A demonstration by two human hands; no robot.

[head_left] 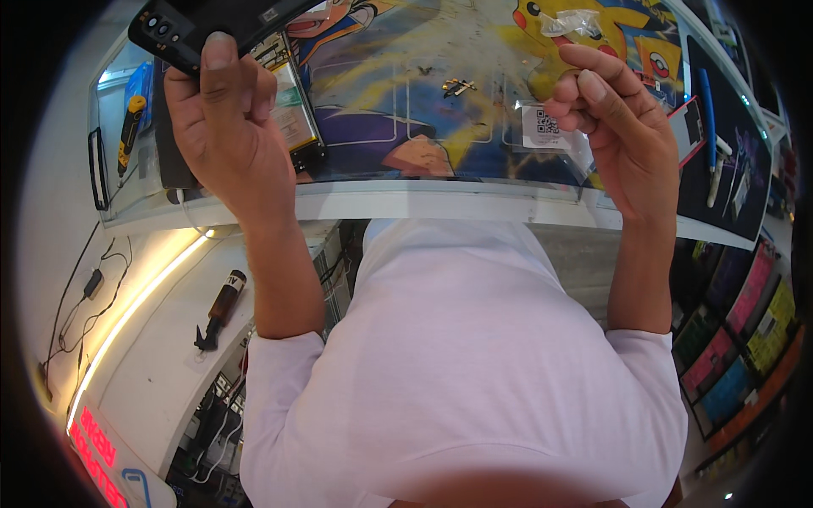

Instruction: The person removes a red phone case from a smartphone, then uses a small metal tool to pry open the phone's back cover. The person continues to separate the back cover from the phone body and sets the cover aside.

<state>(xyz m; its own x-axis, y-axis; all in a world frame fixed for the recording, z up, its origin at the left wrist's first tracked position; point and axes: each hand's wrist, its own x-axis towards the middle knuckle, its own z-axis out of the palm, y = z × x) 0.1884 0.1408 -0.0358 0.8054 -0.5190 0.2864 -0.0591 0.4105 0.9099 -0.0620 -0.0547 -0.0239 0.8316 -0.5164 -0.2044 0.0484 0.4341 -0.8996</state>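
Note:
My left hand (224, 127) grips a black smartphone (182, 24), thumb pressed on its back below the camera lenses. The phone runs past the top edge of the view, so its far part is hidden. Raised over the mat's right side, my right hand (622, 118) has half-curled fingers, with the index apart from the thumb and nothing visible between them. Below its fingertips lies a clear plastic bag with a white printed label (542, 131). Small metal and dark parts (458, 87) rest in a cluster on the colourful cartoon mat (364, 93). Next to my left wrist lies a flat, dark-edged device or tray (296, 114), partly covered.
A yellow-black screwdriver (131, 127) lies at the left. Crumpled clear plastic (572, 23) sits at the back right. Further right are a red-edged phone (690, 131), a blue pen-like tool (708, 102) and thin tools. A brown bottle (224, 300) lies on a lower white counter.

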